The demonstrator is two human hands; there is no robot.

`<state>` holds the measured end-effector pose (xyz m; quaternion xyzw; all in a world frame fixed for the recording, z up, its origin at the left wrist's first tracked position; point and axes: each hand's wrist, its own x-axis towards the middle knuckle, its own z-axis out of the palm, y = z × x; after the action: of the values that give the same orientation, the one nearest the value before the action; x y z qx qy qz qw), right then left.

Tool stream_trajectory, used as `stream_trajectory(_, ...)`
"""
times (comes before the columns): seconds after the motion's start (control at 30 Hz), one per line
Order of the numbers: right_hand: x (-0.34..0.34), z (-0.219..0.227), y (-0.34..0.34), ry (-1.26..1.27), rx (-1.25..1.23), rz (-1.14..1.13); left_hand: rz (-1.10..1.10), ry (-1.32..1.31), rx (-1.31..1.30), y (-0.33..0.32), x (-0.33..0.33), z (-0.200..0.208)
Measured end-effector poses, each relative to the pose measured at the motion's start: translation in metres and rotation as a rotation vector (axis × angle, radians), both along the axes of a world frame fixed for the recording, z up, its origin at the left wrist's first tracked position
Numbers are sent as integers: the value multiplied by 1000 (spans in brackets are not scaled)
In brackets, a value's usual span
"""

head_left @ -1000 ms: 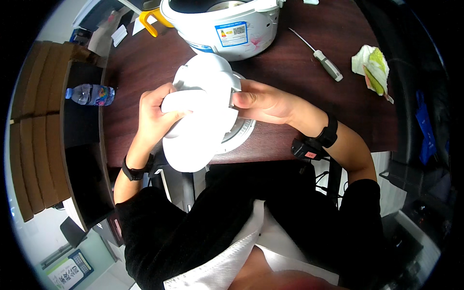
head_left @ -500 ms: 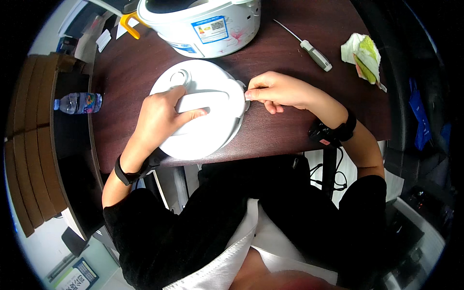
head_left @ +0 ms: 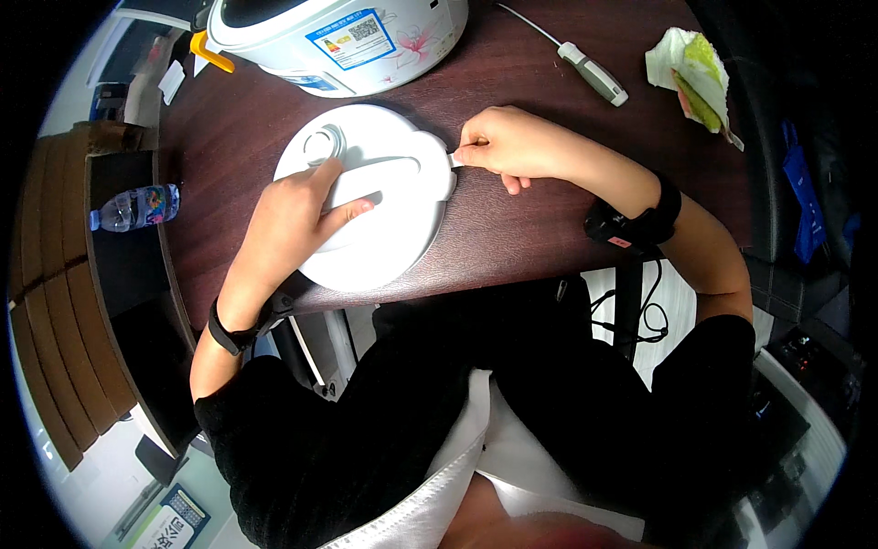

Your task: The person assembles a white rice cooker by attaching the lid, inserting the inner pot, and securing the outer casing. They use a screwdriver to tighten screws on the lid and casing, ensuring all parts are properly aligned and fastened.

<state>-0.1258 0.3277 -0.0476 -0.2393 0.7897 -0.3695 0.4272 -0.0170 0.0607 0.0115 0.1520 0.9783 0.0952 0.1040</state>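
A round white rice cooker lid (head_left: 389,242) rests near the front edge of the table. My left hand (head_left: 291,212) is closed around the left end of its raised handle (head_left: 380,176), with the thumb on the near side. At the lid's right edge, my right hand (head_left: 508,146) pinches a small white tab (head_left: 456,159). Whether that tab is attached to the lid cannot be made out. The right fingertips cover part of it.
Beyond the lid stands the white rice cooker body (head_left: 366,50), with a yellow-handled tool (head_left: 212,53) beside it. A screwdriver (head_left: 593,73) and a crumpled wrapper (head_left: 693,82) lie at the far right. A water bottle (head_left: 135,209) is to the left.
The view has shifted slightly. The lid's right edge, which showed a layered gap, now looks flatter. More of the white tab shows between the lid and my right fingertips.
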Motion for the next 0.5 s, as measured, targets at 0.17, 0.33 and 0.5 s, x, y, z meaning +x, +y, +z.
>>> stream_trajectory(0.17,-1,-1,-2,29,45,17,-58,12,-77,1,-1,1)
stream_trajectory(0.33,-3,5,-7,96,141,81,-79,60,-97,-2,2,-6)
stream_trajectory(0.5,-6,20,-11,259,189,152,-96,138,-97,-5,6,-13)
